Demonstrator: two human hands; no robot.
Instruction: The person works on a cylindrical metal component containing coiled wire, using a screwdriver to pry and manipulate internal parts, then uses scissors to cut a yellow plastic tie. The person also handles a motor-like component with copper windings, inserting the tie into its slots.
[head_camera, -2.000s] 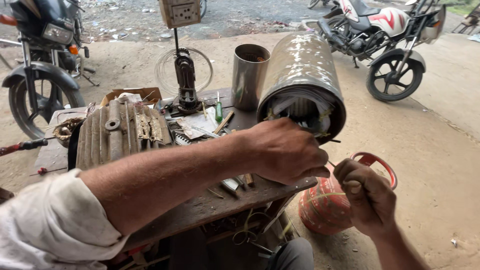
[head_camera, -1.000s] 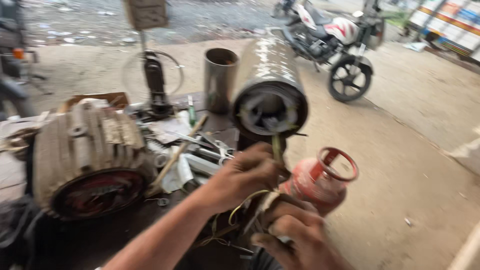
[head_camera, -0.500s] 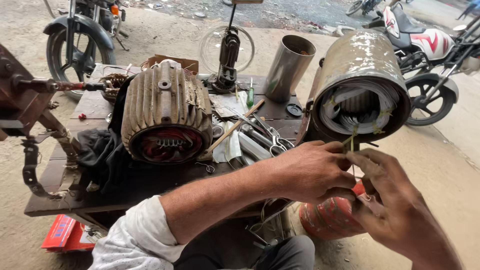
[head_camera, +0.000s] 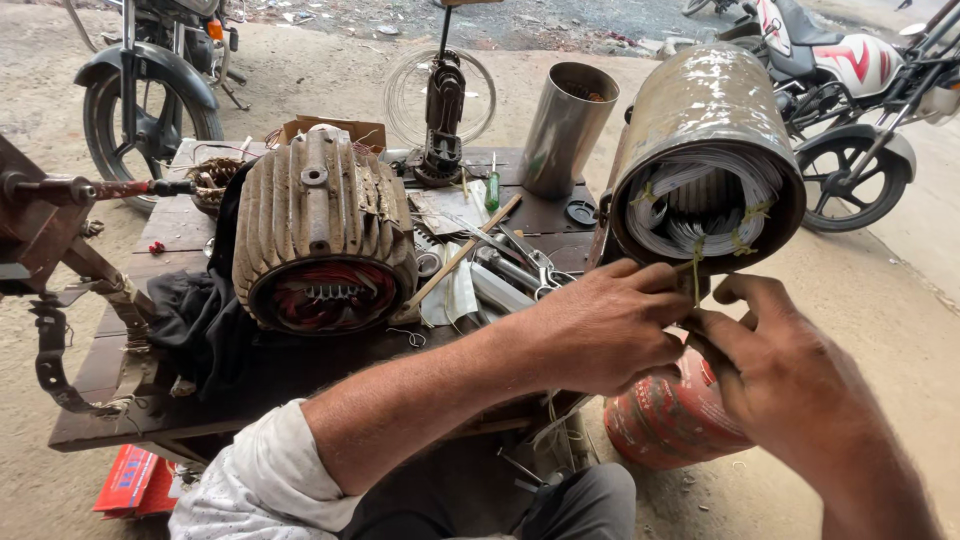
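While both hands meet below the stator (head_camera: 705, 150), their fingers (head_camera: 690, 322) pinch green thread (head_camera: 696, 275).

Outdoor workshop in daylight: bare concrete ground (head_camera: 900, 300), a dark wooden workbench (head_camera: 200, 360) strewn with tools, motorcycles parked behind at left (head_camera: 150, 80) and right (head_camera: 850, 90).

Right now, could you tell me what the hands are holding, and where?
Both hands, left hand and right hand, pinch a thin yellow-green cord hanging from the motor winding, near its lower end.
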